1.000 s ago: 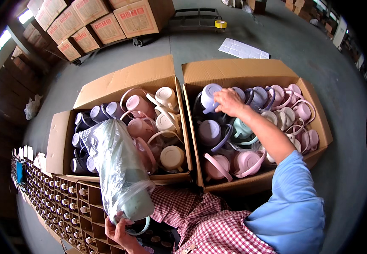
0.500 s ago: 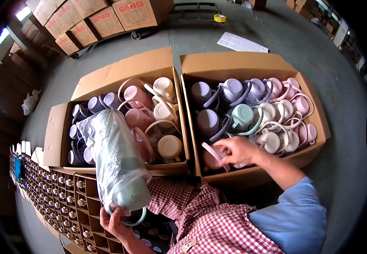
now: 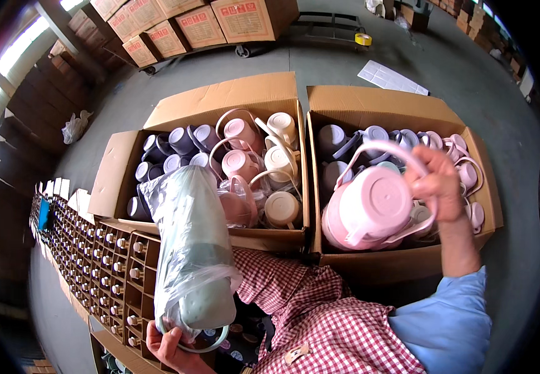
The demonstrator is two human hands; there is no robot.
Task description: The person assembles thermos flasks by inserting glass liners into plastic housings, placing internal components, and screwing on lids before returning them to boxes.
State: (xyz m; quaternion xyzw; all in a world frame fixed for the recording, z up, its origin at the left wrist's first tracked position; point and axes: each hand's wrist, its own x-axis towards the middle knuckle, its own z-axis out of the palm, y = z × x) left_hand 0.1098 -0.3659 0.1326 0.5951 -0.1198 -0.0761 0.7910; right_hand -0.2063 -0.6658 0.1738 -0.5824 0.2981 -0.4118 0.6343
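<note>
Head: right hand (image 3: 437, 182) lifts pink jug (image 3: 370, 209); left hand (image 3: 167, 346) holds bagged jug (image 3: 190, 258).

The person's right arm comes in from the lower right, the upper arm in a light blue sleeve, the bare forearm rising almost straight up. The right hand (image 3: 437, 184) is raised at chest height, its fingers curled shut around a thin pink handle, knuckles turned toward the viewer, thumb folded in on the left side. The left hand (image 3: 169, 346) sits low at the bottom edge, only partly in view, palm up, with fingers hooked tight through a pale green handle. The left forearm is hidden. A red checked apron covers the chest between both arms.
</note>
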